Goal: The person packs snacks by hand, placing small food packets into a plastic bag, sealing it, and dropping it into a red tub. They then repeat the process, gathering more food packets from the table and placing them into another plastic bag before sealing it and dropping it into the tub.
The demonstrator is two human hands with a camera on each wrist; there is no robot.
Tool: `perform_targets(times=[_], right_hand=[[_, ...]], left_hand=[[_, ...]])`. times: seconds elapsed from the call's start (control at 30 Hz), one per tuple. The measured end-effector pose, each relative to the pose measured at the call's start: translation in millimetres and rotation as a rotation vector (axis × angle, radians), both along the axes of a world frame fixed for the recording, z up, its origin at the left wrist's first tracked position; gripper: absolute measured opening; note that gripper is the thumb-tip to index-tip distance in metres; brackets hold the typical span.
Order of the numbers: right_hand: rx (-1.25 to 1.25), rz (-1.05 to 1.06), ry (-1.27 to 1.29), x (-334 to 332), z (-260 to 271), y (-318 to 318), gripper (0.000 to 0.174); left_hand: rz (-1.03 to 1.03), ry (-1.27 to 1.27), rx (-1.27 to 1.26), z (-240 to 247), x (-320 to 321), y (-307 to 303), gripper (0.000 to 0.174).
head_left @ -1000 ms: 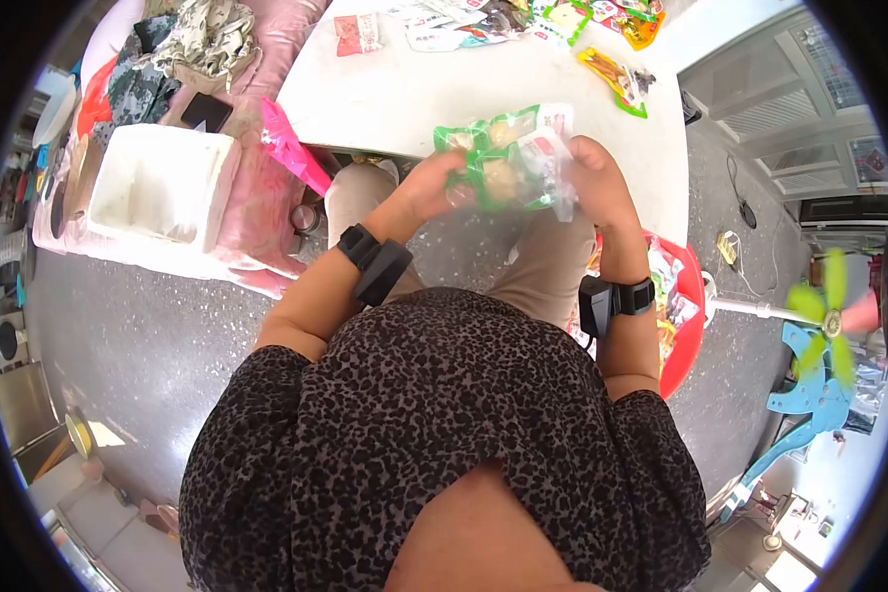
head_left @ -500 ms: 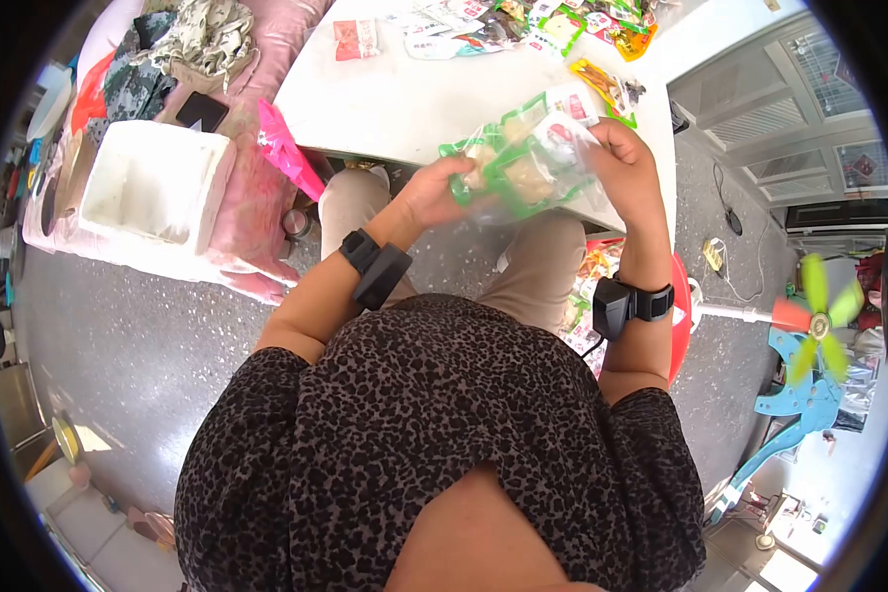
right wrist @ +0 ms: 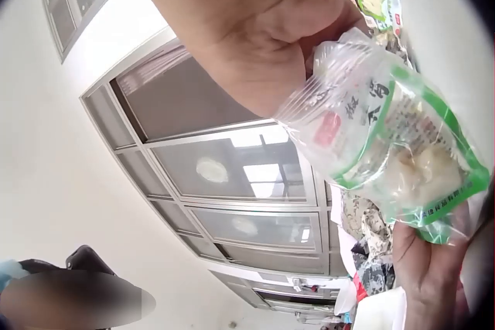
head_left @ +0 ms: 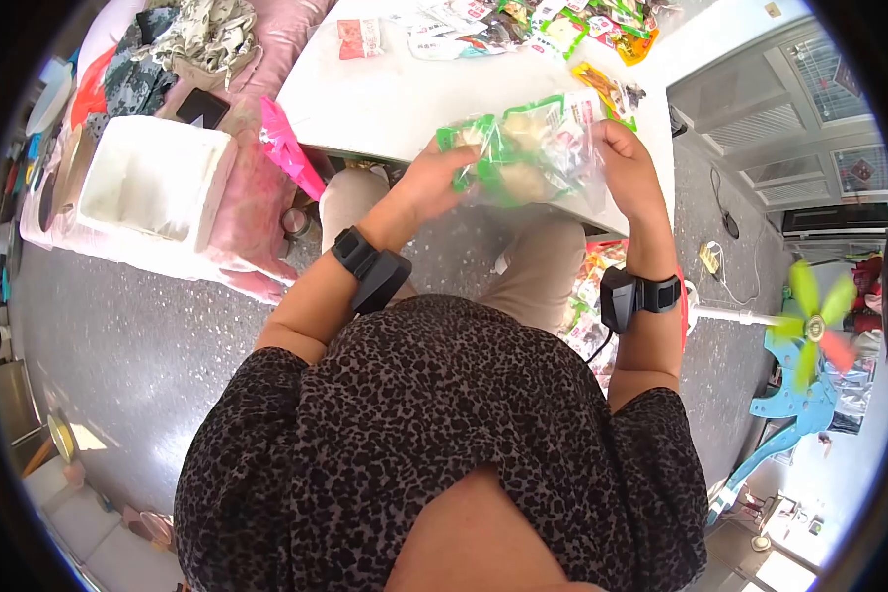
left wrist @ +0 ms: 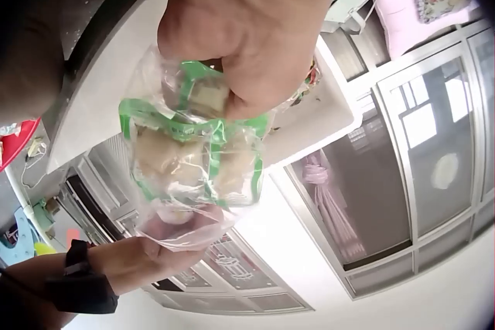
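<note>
Several clear food packets with green edges and pale lumps inside are held up between both hands, over the near edge of the white table. My left hand grips their left end, thumb on top. At the other end, the fingers of my right hand curl onto the crinkled clear plastic. The right wrist view shows a red label and dark print near that end of a packet. From the left wrist, packets overlap one another, with the right hand's fingertips seen behind the plastic.
More snack packets lie along the table's far side, with a red-and-white packet farther left. A white foam box and a phone rest on the pink bedding. A red basin of packets stands below my right arm, near a fan.
My right hand has moved to the right and slightly up, drawing its end of the packets along. The packets have shifted and spread between the hands; the left hand keeps its grip.
</note>
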State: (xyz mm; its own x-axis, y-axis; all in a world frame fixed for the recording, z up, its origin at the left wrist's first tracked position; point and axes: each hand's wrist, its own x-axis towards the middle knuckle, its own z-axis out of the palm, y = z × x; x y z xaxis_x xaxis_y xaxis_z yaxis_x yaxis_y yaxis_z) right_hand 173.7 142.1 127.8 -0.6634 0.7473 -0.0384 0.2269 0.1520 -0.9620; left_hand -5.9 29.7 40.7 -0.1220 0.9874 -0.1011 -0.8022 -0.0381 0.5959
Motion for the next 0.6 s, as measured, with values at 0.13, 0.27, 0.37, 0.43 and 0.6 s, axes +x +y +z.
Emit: perform_targets(times=[0.13,0.27,0.37,0.43,0.6], right_hand=[[-0.404,0.065,0.3,-1.4,7.8,-14.2,0.007],[0.005,0.157,0.138,0.8,8.8,-18.1,0.006],[0.306,0.03,0.027,0.7,12.0,-13.8,0.006],[0.374,0.168,-0.034,-6.0,22.3,-29.0,0.006],[0.311,0.132,-0.019,-13.9,18.1,-34.8,0.009]], left_hand=[[-0.017,0.038,0.06,8.0,-1.1,-2.1,0.038],[-0.077,-0.076,0.091,-1.3,-5.8,5.4,0.038],[-0.133,-0.158,0.126,1.5,-10.4,7.0,0.039],[-0.153,-0.151,0.135,-7.1,-10.1,5.7,0.041],[-0.26,-0.218,0.106,-24.0,-3.2,7.7,0.045]])
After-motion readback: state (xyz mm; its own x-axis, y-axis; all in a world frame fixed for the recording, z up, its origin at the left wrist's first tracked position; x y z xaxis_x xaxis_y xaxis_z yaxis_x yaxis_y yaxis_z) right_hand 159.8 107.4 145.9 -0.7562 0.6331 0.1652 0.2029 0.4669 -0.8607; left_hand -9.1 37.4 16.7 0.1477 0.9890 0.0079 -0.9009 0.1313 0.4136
